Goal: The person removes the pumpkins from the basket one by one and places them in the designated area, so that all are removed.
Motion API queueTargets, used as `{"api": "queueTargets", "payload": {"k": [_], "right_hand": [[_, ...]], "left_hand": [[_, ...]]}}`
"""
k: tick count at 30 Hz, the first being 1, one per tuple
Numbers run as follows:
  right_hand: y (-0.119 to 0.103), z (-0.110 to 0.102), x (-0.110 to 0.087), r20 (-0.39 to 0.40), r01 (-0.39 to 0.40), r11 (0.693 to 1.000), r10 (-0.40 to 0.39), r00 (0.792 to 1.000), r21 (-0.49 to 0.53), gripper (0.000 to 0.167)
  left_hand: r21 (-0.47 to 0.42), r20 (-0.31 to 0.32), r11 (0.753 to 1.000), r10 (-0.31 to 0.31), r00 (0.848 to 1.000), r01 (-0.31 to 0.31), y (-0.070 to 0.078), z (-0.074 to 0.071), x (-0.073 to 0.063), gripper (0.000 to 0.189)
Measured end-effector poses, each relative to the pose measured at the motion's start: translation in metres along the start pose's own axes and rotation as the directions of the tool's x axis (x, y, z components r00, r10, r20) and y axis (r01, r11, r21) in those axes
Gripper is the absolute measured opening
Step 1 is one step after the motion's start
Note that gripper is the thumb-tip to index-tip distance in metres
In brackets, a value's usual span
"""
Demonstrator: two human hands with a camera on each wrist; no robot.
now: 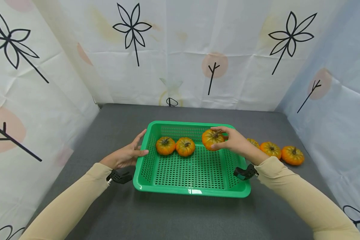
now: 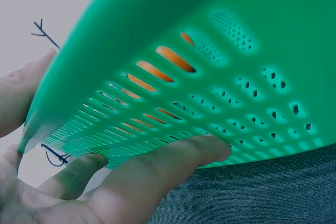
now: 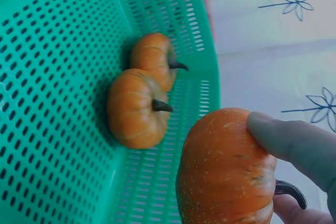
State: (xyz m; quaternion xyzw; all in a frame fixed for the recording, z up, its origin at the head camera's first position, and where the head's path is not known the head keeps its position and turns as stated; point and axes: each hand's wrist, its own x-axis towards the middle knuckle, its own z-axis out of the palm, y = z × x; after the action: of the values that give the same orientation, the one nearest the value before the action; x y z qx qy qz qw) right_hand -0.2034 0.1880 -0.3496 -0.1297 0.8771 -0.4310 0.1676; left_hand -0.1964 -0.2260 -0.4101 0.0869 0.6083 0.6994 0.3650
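Observation:
A green perforated plastic basket [image 1: 189,191] stands on the dark table. Two small orange pumpkins, one at the left [image 1: 165,146] and one beside it [image 1: 185,147], sit in its back left part, touching. My right hand [image 1: 232,141] grips a third pumpkin [image 1: 210,140] between thumb and fingers, over the basket's back right; its dark curved stem [image 3: 291,190] shows in the right wrist view. My left hand [image 1: 127,154] holds the basket's left side, thumb at the rim and fingers [image 2: 163,169] against the outer slotted wall.
To the right of the basket several more pumpkins lie in a row on the table, among them a middle one [image 1: 271,149] and the rightmost [image 1: 292,155]; my right forearm partly covers the row. Patterned white cloth [image 1: 180,40] hangs behind and on both sides.

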Motion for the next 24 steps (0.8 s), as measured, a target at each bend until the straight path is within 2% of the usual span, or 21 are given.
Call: {"api": "queueTargets", "payload": {"k": [11,24], "right_hand": [[-0.003,-0.022,-0.025,-0.09,-0.013,1.0,0.012,0.996,-0.017,0.077],[0.004,-0.038,-0.058,-0.235,0.016,0.998,-0.03,0.971,-0.061,0.081]], "left_hand": [[-0.008,-0.003,1.0,-0.002,1.0,0.002,0.0,0.0,0.0,0.098],[-0.008,-0.024,1.0,-0.012,1.0,0.011,0.001,0.001,0.0,0.098]]}}
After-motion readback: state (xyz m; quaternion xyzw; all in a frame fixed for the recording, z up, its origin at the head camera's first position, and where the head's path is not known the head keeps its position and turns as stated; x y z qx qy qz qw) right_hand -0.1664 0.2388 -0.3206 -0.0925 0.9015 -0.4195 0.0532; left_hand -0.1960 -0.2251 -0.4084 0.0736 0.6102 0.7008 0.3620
